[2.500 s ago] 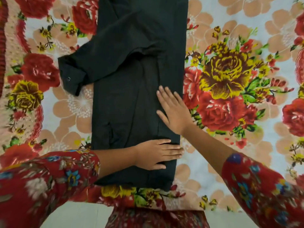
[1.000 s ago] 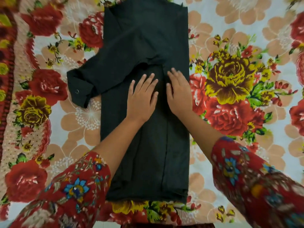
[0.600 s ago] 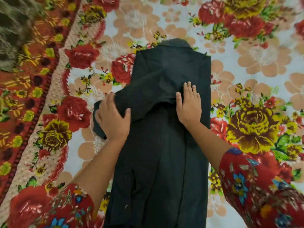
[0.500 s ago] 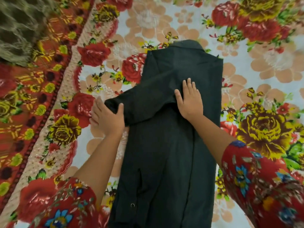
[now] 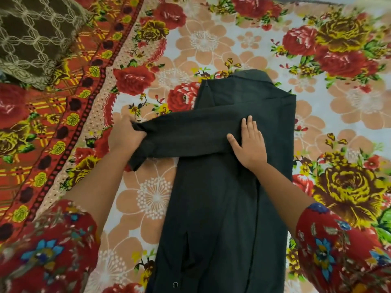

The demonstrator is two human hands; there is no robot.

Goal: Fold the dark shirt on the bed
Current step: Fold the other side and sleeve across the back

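One dark shirt [image 5: 222,197], two hands, one floral bedsheet [image 5: 211,39], one brown patterned cloth [image 5: 31,34].

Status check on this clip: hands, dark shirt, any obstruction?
Left hand gripping sleeve cuff, pulled sideways. Right hand flat on the dark fabric shirt. Floral bedsheet bare around it; nothing blocking.

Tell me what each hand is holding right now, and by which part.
The left hand grips the dark shirt by its sleeve, near the cuff end. The right hand holds nothing; it presses flat on the shirt.
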